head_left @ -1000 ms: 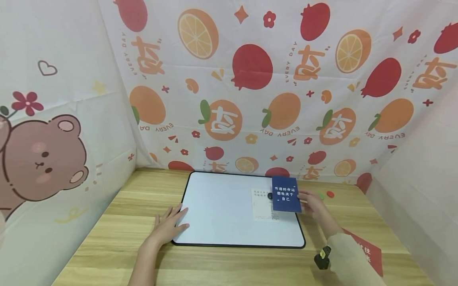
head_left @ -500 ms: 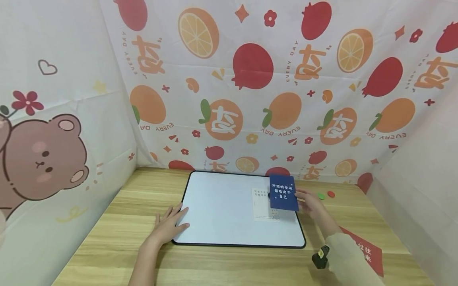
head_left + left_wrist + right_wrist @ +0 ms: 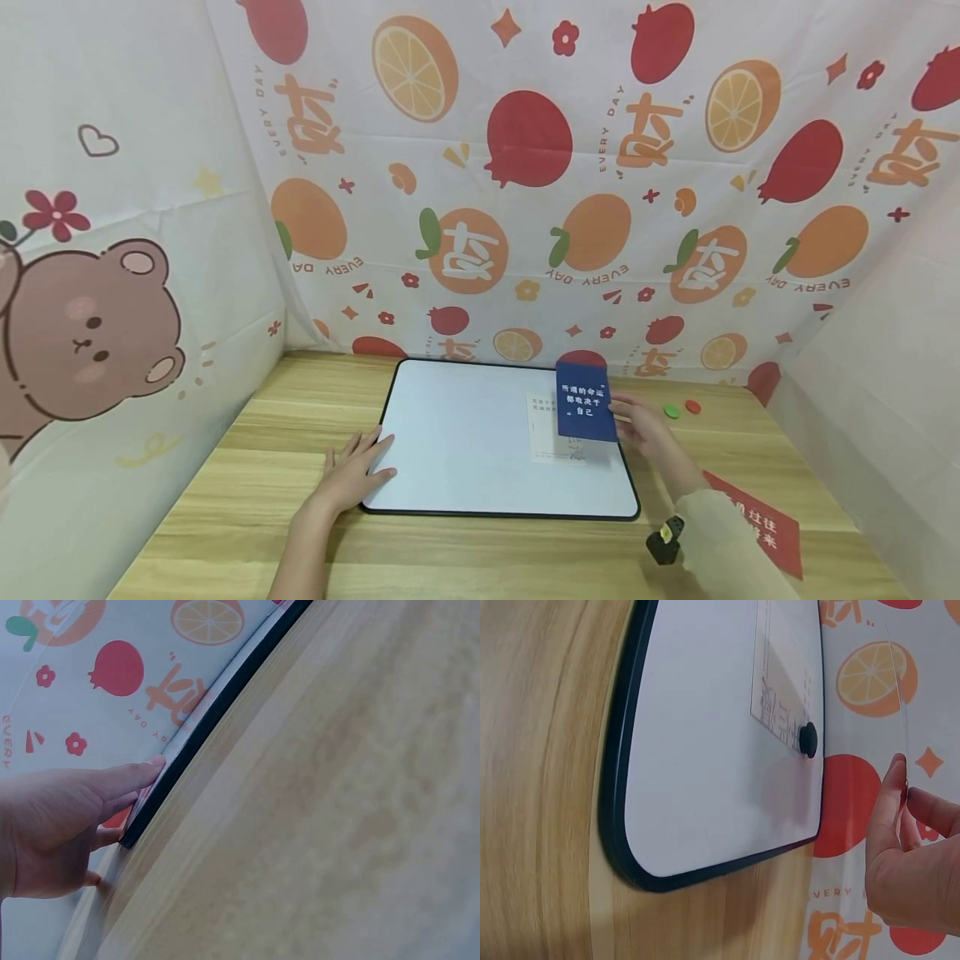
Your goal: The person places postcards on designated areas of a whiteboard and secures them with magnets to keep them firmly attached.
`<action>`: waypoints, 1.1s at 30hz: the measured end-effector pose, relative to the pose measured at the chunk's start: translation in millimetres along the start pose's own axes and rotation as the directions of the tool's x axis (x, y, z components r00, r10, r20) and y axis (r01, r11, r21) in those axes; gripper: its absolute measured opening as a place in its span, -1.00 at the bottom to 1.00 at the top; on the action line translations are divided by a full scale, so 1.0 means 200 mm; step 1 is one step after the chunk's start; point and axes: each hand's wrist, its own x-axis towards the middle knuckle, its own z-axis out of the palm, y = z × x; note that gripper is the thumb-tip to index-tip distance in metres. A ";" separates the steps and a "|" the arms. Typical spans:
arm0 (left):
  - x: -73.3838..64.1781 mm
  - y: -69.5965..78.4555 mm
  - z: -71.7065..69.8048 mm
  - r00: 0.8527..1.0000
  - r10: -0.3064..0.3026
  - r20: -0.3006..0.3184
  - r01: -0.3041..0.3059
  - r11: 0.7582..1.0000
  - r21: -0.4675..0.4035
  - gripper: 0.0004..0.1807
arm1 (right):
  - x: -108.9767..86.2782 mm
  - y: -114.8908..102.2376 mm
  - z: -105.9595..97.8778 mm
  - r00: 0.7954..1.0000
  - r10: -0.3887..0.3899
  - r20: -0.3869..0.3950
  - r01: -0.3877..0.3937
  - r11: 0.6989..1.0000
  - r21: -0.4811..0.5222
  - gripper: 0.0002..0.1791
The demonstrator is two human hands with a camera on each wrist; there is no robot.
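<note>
A whiteboard (image 3: 457, 450) with a black frame lies on the wooden table. My left hand (image 3: 351, 475) rests on its left edge with fingers spread; the left wrist view shows that hand (image 3: 67, 825) at the board's dark rim. Between thumb and fingers, my right hand (image 3: 641, 423) pinches the right edge of a blue card (image 3: 585, 408) with white writing. It is held above a pale printed card (image 3: 543, 437) on the board and partly covers it. In the right wrist view the blue card (image 3: 896, 682) appears edge-on, and a black round magnet (image 3: 808, 740) sits at the pale card's edge.
A green disc (image 3: 671, 411) and a red disc (image 3: 693, 407) lie on the table right of the board. A red card (image 3: 780, 533) lies partly under the right forearm. A patterned cloth (image 3: 525, 250) hangs behind the table, with white cloth at both sides.
My right hand has moved the blue card a little to the left over the pale card, hiding the black magnet in the head view. The left hand stays in place.
</note>
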 end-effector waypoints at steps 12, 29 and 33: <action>0.00 0.00 0.01 0.999 0.022 -0.023 -0.023 0.999 -0.032 -0.38 | 0.00 0.01 0.06 0.998 0.020 0.067 -0.027 0.995 0.097 -0.53; 0.00 0.00 0.00 1.000 0.009 -0.005 -0.009 1.000 0.001 -0.41 | 0.01 0.02 0.14 0.996 0.045 0.081 -0.053 0.993 0.102 -0.52; 0.00 0.00 0.00 1.000 0.011 -0.007 -0.011 1.000 -0.001 -0.41 | 0.00 0.02 0.16 0.995 0.051 0.082 -0.059 0.994 0.094 -0.53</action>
